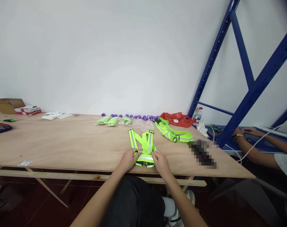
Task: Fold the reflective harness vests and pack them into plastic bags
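Lying on the bench (69,145), close to its near edge, the yellow-green reflective harness (146,146) sits directly between the person's two hands. Its lower band is gathered crosswise; two straps with black buckles extend from it toward the wall, beyond the fingertips. The left hand (129,160) is closed on the band's left end, thumb laid over the top and fingers bent at the edge. The right hand (160,160) is closed on the opposite end, thumb and fingers at the fabric. The hands stand apart from each other, the width of the band separating them; how firmly either grips cannot be told.

A second harness (168,132) lies loose beyond the right hand, well apart from it, with a red bag (181,120) just behind. Beyond the left hand, near the wall, are three bagged harnesses (113,121), with purple rolls (140,117) scattered behind. Right of the right hand is a pixelated object (203,154), its identity not discernible.
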`<action>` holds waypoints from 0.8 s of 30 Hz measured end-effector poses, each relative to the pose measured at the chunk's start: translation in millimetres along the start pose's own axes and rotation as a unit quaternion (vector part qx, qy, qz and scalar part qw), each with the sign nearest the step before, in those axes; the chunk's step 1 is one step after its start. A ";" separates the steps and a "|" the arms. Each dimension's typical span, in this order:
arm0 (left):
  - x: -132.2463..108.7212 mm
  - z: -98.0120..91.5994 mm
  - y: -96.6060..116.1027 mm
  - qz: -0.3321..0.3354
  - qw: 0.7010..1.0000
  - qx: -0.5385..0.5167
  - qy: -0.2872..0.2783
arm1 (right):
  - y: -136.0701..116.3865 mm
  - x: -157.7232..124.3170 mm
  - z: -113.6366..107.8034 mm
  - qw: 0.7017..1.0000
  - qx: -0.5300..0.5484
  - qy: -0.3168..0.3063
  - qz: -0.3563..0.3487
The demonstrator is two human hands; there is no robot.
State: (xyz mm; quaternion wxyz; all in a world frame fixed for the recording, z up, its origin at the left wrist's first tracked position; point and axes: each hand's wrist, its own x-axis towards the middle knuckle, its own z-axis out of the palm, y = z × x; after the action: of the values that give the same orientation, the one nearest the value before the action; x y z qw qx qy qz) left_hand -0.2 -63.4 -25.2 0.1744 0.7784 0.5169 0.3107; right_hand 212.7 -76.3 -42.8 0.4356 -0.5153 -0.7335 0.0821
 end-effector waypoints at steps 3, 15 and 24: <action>0.5 1.6 -1.1 -0.001 1.000 0.010 0.006 | 2.5 -5.5 2.6 0.996 -0.084 0.024 -0.017; 0.5 3.1 -1.2 -0.004 0.999 -0.035 -0.009 | -7.2 1.4 -5.9 0.998 0.052 -0.030 0.021; 0.3 3.2 9.3 -0.016 0.999 0.041 0.001 | 0.2 8.2 -3.4 0.990 0.129 -0.050 0.014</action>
State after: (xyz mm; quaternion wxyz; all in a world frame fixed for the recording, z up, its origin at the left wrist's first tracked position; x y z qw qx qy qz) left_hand 8.5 -66.7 -22.1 0.1469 0.7760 0.5421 0.2870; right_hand 214.6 -70.6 -36.3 0.4603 -0.4602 -0.7301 0.2080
